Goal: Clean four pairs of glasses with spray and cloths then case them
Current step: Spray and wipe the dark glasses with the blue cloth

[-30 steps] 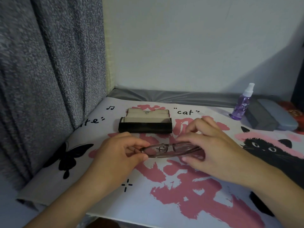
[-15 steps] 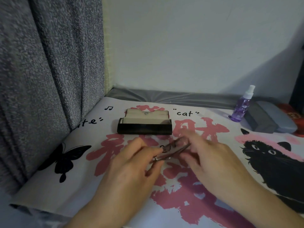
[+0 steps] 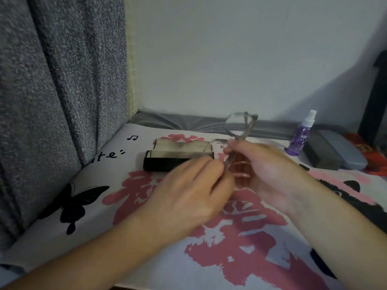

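A pair of thin-framed glasses [image 3: 240,126] stands nearly upright above the mat, one lens up near the wall. My right hand [image 3: 266,170] grips the frame below that lens. My left hand [image 3: 194,185] pinches the lower end of the frame, right beside the right hand. Behind the hands an open black glasses case [image 3: 178,156] with a pale lining lies on the mat. A purple spray bottle [image 3: 301,135] with a white nozzle stands at the back right.
A grey closed case [image 3: 343,151] and a darker grey case [image 3: 320,151] lie right of the bottle, with something red [image 3: 368,151] beyond them. The printed mat [image 3: 240,237] shows a black butterfly and a black cat. A grey curtain [image 3: 52,91] hangs at the left.
The glasses lay flat between both hands; they have been turned upright and lifted. My hands have drawn together and the view has moved closer.
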`<state>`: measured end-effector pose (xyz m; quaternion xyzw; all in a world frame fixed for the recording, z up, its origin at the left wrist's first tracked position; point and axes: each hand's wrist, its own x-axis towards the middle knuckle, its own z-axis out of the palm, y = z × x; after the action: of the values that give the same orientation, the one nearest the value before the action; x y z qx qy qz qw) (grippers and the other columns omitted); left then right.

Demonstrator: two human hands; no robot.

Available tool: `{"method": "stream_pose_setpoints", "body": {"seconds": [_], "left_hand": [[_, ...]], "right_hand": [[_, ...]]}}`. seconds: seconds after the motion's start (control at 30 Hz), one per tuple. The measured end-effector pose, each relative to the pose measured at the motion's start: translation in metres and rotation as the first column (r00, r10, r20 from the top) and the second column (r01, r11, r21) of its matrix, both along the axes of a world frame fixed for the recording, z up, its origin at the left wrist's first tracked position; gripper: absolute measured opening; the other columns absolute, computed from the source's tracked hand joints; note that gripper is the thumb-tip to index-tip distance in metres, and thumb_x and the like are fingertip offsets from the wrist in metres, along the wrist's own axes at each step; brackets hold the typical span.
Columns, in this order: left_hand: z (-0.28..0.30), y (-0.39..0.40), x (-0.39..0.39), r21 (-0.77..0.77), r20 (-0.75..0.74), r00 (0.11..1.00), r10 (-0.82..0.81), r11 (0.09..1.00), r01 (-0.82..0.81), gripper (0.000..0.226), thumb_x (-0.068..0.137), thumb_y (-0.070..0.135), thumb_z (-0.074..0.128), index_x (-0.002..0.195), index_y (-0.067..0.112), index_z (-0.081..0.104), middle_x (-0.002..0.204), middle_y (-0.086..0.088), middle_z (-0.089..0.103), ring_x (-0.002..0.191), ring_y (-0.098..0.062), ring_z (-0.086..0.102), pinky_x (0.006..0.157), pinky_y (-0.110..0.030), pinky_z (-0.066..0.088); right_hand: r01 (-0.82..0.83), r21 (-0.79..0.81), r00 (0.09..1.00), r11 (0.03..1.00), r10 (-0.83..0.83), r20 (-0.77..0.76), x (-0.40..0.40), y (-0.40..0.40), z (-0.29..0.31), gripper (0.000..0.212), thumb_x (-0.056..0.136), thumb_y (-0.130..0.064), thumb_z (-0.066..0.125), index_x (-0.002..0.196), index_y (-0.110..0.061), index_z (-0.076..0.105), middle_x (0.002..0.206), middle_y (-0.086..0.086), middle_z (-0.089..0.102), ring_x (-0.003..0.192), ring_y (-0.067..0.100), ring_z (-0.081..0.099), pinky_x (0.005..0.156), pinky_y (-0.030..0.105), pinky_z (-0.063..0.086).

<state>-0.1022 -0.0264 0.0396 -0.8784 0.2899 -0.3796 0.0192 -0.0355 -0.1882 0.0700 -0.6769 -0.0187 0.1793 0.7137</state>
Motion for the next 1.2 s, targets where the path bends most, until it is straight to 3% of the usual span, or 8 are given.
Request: {"method": "stream_pose_setpoints", "body": {"seconds": [0.17, 0.27, 0.37, 0.47, 0.63, 0.77, 0.9, 1.2], "left_hand": [[0.004, 0.023, 0.031, -0.223, -0.099, 0.993, 0.071, 0.971, -0.091, 0.013, 0.098, 0.018, 0.062, 0.107, 0.012, 0.07, 0.101, -0.004, 0.064, 0.093, -0.02, 0.055, 0.077, -0.033, 0.044], [-0.012, 0.065, 0.044, -0.402, 0.009, 0.984, 0.176, 0.902, -0.158, 0.014, 0.095, 0.011, 0.063, 0.106, 0.01, 0.072, 0.108, -0.005, 0.062, 0.094, -0.021, 0.058, 0.08, -0.038, 0.051], [-0.027, 0.109, 0.066, -0.791, -0.32, 0.903, 0.287, 0.443, -0.421, 0.023, 0.093, 0.003, 0.057, 0.1, 0.023, 0.066, 0.109, 0.005, 0.051, 0.084, -0.011, 0.055, 0.086, -0.04, 0.052], [-0.038, 0.127, 0.082, -0.797, -0.513, 0.843, 0.158, 0.276, -0.537, 0.027, 0.093, 0.002, 0.056, 0.104, 0.026, 0.063, 0.108, 0.003, 0.057, 0.092, -0.019, 0.061, 0.083, -0.038, 0.053], [-0.038, 0.125, 0.082, -0.816, -0.517, 0.852, 0.076, 0.258, -0.518, 0.031, 0.095, 0.0, 0.052, 0.105, 0.028, 0.063, 0.101, 0.009, 0.062, 0.09, -0.005, 0.06, 0.072, -0.021, 0.046], [-0.039, 0.126, 0.083, -0.83, -0.515, 0.857, 0.036, 0.229, -0.508, 0.026, 0.097, 0.004, 0.054, 0.102, 0.026, 0.066, 0.1, 0.01, 0.065, 0.094, -0.015, 0.066, 0.083, -0.032, 0.055], [-0.04, 0.123, 0.08, -0.783, -0.548, 0.836, 0.018, 0.342, -0.52, 0.019, 0.098, 0.011, 0.058, 0.095, 0.026, 0.07, 0.099, 0.012, 0.067, 0.092, 0.0, 0.06, 0.068, -0.004, 0.041], [-0.044, 0.123, 0.082, -0.753, -0.581, 0.813, -0.041, 0.407, -0.517, 0.024, 0.099, 0.011, 0.055, 0.099, 0.031, 0.067, 0.11, 0.006, 0.061, 0.086, -0.004, 0.057, 0.067, -0.014, 0.039]], "right_hand": [[-0.044, -0.045, 0.991, 0.998, 0.049, 0.123, 0.048, 0.028, 0.025, 0.016, 0.095, -0.024, 0.068, 0.089, -0.01, 0.071, 0.073, 0.002, 0.066, 0.07, 0.018, 0.063, 0.063, 0.029, 0.052], [-0.071, -0.349, 0.933, 0.935, 0.186, 0.308, 0.085, 0.032, 0.041, 0.015, 0.095, -0.021, 0.068, 0.088, -0.009, 0.075, 0.079, 0.004, 0.07, 0.076, 0.018, 0.065, 0.081, 0.036, 0.058], [-0.085, -0.682, 0.813, 0.726, 0.446, 0.374, 0.106, 0.042, 0.053, 0.013, 0.093, -0.027, 0.073, 0.102, -0.018, 0.07, 0.088, -0.001, 0.073, 0.079, 0.018, 0.069, 0.079, 0.029, 0.055], [-0.122, -0.856, 0.707, 0.503, 0.649, 0.281, 0.117, 0.067, 0.051, 0.024, 0.087, -0.028, 0.079, 0.108, -0.024, 0.069, 0.09, -0.001, 0.071, 0.081, 0.017, 0.067, 0.07, 0.027, 0.049], [-0.212, -0.969, 0.586, 0.126, 0.81, -0.023, 0.12, 0.104, 0.045, 0.021, 0.088, -0.027, 0.075, 0.109, -0.024, 0.075, 0.087, 0.005, 0.072, 0.07, 0.015, 0.059, 0.065, 0.023, 0.048], [-0.184, -0.983, 0.51, -0.018, 0.853, -0.111, 0.112, 0.115, 0.039, 0.024, 0.091, -0.028, 0.072, 0.113, -0.021, 0.076, 0.107, -0.002, 0.074, 0.098, 0.02, 0.067, 0.093, 0.035, 0.053], [-0.201, -0.978, 0.523, 0.058, 0.85, -0.057, 0.108, 0.112, 0.034, 0.021, 0.092, -0.027, 0.071, 0.111, -0.022, 0.077, 0.103, -0.005, 0.074, 0.1, 0.019, 0.069, 0.094, 0.033, 0.053], [-0.14, -0.976, 0.557, 0.165, 0.828, 0.061, 0.093, 0.099, 0.003, 0.018, 0.1, -0.027, 0.057, 0.107, -0.025, 0.074, 0.097, -0.006, 0.069, 0.09, 0.016, 0.062, 0.072, 0.025, 0.045]]}}
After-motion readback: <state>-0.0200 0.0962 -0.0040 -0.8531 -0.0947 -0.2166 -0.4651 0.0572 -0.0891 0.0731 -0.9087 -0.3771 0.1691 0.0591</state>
